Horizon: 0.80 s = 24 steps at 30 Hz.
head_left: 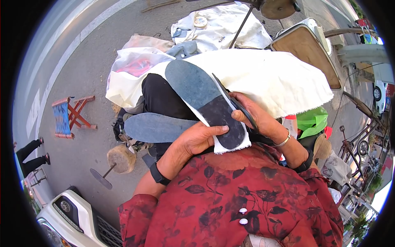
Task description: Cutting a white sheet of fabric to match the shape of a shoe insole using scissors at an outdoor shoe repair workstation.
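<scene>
My left hand (199,139) grips the heel end of a shoe sole (197,86), blue-grey at the front and black at the heel, its thumb pressed on top. White cloth (232,147) with a frayed edge lies beneath that sole and sticks out at the heel. My right hand (259,117) is closed on dark scissors (246,114) along the sole's right side; the fingers partly hide the handles. A second blue-grey sole (158,128) lies by my left wrist, one end hidden behind the hand. Over my lap spreads a large white cloth (271,80).
A folding stool (74,117) stands on the pavement at left, near a wooden block with a metal piece (121,159). White sheeting (222,26) lies ahead, a brown-topped case (306,53) at its right. A green bag (311,121) sits by my right arm. A white vehicle (74,218) stands lower left.
</scene>
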Each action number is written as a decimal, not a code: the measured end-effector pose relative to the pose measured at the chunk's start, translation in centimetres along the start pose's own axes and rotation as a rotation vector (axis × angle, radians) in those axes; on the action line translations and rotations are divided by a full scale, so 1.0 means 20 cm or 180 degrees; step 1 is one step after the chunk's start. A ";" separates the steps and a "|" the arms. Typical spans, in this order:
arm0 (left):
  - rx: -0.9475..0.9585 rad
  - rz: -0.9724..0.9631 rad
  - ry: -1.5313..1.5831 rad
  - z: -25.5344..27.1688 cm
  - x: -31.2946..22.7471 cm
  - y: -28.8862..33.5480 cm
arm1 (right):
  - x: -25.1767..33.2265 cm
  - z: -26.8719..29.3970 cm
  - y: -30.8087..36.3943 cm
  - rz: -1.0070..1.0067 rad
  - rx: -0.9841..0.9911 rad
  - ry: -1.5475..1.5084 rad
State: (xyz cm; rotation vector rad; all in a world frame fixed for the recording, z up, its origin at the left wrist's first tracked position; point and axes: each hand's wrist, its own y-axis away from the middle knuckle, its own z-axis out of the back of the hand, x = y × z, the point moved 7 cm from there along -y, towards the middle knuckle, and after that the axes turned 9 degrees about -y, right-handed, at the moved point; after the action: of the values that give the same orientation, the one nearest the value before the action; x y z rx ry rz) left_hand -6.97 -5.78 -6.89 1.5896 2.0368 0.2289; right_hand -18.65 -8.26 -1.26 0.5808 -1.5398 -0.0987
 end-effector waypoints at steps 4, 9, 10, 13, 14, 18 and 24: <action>0.0018 -0.0011 -0.0016 0.00 0.00 0.00 | -0.03 0.02 -0.03 0.0148 -0.0100 0.0039; 0.0018 -0.0088 -0.0055 -0.01 0.00 -0.01 | -0.07 0.02 -0.03 -0.0059 0.0031 -0.0306; 0.0020 -0.0060 -0.0051 -0.01 0.01 -0.01 | -0.09 0.04 -0.04 -0.0056 -0.0044 -0.0338; -0.0007 -0.0040 -0.0040 0.00 0.03 0.00 | -0.05 0.04 0.00 -0.0108 -0.0094 -0.0248; -0.0006 -0.0023 -0.0039 0.00 0.03 0.01 | -0.02 0.03 0.03 -0.0163 -0.0108 -0.0121; 0.0036 -0.0055 -0.0037 -0.01 0.03 0.00 | -0.05 0.03 0.20 -0.0196 -0.0117 -0.0221; 0.0007 -0.0057 -0.0218 -0.02 0.03 -0.01 | -0.06 0.04 0.34 -0.0274 -0.1082 -0.0467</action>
State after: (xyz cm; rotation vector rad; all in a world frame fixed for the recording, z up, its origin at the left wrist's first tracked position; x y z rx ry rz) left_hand -7.51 -5.24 -6.74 1.5585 1.9990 0.1636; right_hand -21.43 -1.99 0.34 0.3745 -1.5945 -0.4684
